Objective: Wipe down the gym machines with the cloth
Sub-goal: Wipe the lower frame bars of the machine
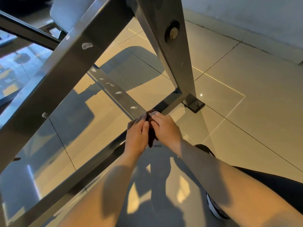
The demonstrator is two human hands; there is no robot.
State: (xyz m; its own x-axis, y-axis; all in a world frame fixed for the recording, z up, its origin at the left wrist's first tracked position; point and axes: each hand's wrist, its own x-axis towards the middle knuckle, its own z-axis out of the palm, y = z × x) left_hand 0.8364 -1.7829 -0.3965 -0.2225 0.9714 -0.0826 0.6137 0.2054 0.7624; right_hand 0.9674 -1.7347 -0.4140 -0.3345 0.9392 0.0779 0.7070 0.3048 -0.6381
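1. Head view showed me both hands together on the cloth (152, 138). The left hand (137, 136) pressed it with fairly straight fingers, and the right hand (165, 128) curled over it.
2. The cloth sat where the floor bars joined.
3. The white-spotted bar (124, 99) ran up-left from the hands. I judged the left hand nearer for a stroke along it.

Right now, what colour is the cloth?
The cloth is dark reddish brown; the head view, the only one, shows it.
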